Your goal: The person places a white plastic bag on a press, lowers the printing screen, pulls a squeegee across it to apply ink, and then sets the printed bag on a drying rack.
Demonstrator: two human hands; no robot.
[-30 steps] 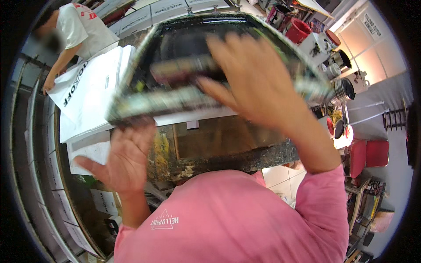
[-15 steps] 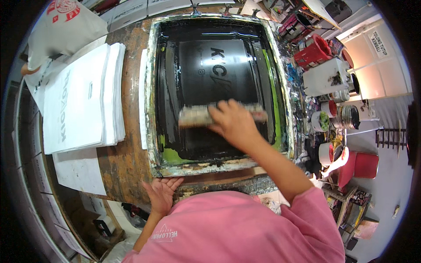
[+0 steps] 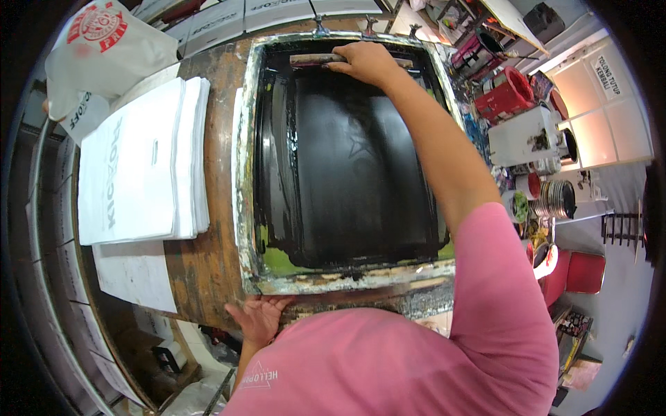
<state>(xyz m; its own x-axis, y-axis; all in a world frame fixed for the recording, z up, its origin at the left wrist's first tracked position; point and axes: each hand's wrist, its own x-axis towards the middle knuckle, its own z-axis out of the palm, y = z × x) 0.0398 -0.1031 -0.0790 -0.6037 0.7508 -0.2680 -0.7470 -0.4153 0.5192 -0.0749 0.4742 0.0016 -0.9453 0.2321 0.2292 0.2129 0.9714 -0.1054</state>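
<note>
A screen-printing frame (image 3: 248,173) with paint-crusted edges lies on the wooden table in front of me. Black ink covers most of its mesh (image 3: 354,208), with green margins showing at the corners. My right hand (image 3: 366,62) is closed around a long wooden-handled squeegee (image 3: 311,59), which lies crosswise near the far end of the screen. Its blade is hidden from here. Faint lettering and a star shape show through the ink film. At the frame's near edge, my left hand (image 3: 259,319) is palm up with fingers spread, its fingertips at the underside of the rim.
A stack of white printed bags or sheets (image 3: 132,166) lies left of the frame. Beyond it stands a person in a white shirt (image 3: 114,55). Clamps (image 3: 320,28) line the frame's far edge. A red bucket (image 3: 501,93), a white tub (image 3: 524,135) and cans (image 3: 553,200) crowd the right side.
My right hand has pushed the squeegee from the middle of the screen to its far end. The design looks darker and fainter. My left hand stays at the near edge.
</note>
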